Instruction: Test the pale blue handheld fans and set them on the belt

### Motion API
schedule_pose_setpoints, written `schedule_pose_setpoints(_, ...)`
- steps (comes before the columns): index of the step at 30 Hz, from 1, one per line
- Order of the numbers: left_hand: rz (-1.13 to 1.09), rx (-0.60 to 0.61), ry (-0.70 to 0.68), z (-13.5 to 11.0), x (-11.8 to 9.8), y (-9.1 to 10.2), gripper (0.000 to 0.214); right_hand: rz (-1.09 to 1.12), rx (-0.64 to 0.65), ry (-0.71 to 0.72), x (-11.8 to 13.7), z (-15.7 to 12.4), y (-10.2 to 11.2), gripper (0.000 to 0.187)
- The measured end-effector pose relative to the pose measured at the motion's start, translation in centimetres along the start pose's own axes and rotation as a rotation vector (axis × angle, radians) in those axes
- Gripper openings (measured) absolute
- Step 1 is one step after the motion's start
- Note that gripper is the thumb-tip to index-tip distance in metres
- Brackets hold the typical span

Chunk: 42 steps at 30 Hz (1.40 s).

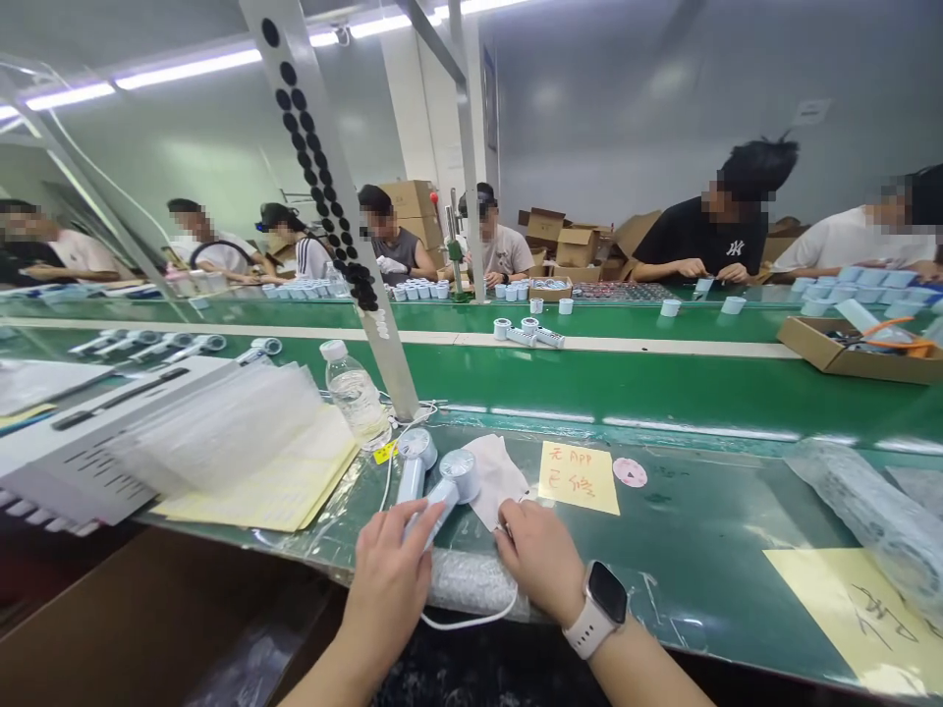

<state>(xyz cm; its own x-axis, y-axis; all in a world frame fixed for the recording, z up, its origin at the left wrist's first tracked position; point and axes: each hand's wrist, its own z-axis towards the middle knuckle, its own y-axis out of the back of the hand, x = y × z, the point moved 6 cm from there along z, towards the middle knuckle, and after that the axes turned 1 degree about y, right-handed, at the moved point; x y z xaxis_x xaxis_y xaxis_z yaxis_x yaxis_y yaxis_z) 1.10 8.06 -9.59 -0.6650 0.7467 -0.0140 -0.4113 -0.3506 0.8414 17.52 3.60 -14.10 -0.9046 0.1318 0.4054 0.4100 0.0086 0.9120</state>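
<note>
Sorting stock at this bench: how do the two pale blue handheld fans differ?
The fan is gripped by the left hand and angled, its head beside the white cloth. The other fan rests untouched, handle pointing more straight toward the person, nearer the water bottle. Both have pale blue handles and round heads.

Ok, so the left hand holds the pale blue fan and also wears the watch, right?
No: the watch is on the wrist of the right hand, as the head view shows. The left hand does hold the pale blue fan.
</note>
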Motion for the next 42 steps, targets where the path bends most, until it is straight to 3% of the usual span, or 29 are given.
schedule_pose_setpoints(6, 0.041, 0.053, 0.043, -0.5, -0.7, -2.3, 0.038, 0.008, -0.025, -0.004, -0.1, 0.0, 0.2, 0.008)
schedule_pose_setpoints(11, 0.018, 0.295, 0.233, 1.3, 1.8, -3.5, 0.049, 0.004, -0.036, -0.007, -0.1, 0.0, 0.2, 0.007)
schedule_pose_setpoints(16, 0.099, 0.488, 0.375, 3.1, 4.4, -3.2, 0.053, 0.018, -0.043, -0.01, -0.1, 0.1, 0.0, 0.004)
schedule_pose_setpoints(18, 0.111, 0.514, 0.388, 3.5, 5.1, -3.0, 0.047, 0.029, -0.047, -0.014, -0.2, 0.1, 0.0, 0.004)
schedule_pose_setpoints(21, 0.168, 0.46, 0.396, 4.1, 6.0, -2.6, 0.029, 0.042, -0.049, -0.022, -0.3, 0.2, 0.0, 0.005)
schedule_pose_setpoints(24, 0.192, 0.497, 0.377, 4.6, 6.3, -3.3, 0.033, 0.05, -0.053, -0.029, -0.4, 0.3, 0.0, 0.006)
schedule_pose_setpoints(27, 0.159, 0.619, 0.365, 4.8, 6.1, -4.6, 0.039, 0.064, -0.062, -0.043, -0.6, 0.4, 0.1, 0.007)
schedule_pose_setpoints(32, 0.166, 0.666, 0.292, 6.1, 4.3, -5.8, 0.04, 0.103, -0.074, -0.073, -0.9, 0.6, 0.2, 0.01)
schedule_pose_setpoints(37, 0.116, 0.631, 0.234, 7.8, 2.3, -6.9, 0.041, 0.139, -0.073, -0.081, -1.0, 0.7, 0.5, 0.012)
schedule_pose_setpoints(42, 0.098, 0.587, 0.164, 8.1, 1.7, -6.9, 0.039, 0.166, -0.063, -0.095, -1.0, 0.7, 0.8, 0.015)
